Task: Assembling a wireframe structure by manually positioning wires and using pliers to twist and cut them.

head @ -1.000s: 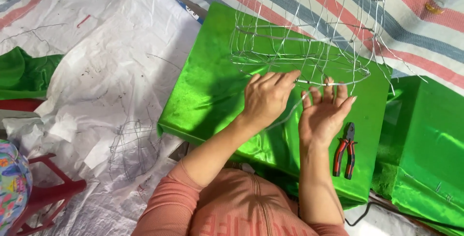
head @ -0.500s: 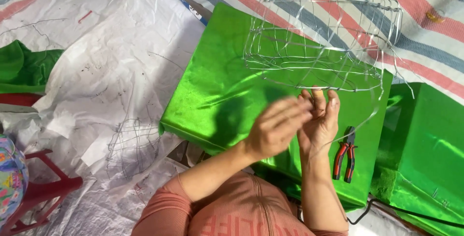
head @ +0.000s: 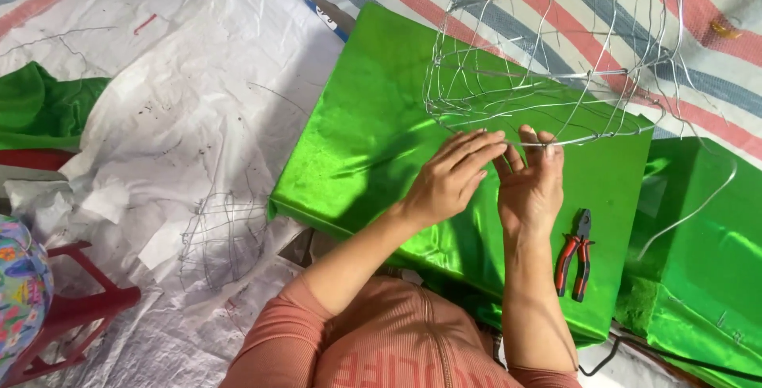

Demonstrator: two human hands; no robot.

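both hands work the near rim of a wire frame (head: 556, 62) standing on a green box (head: 381, 142). left hand (head: 452, 177) has fingers stretched flat along the rim wire, holding nothing firmly. right hand (head: 530, 185) pinches the rim wire w/ fingertips up. risks, imo: frame is light and barely steadied, so a hard twist could tip or warp it; loose wire ends near the fingers could prick skin; a long stray wire (head: 698, 205) arcs off to the right and could snag. pliers (head: 575, 253) lie beside the right wrist, unused.
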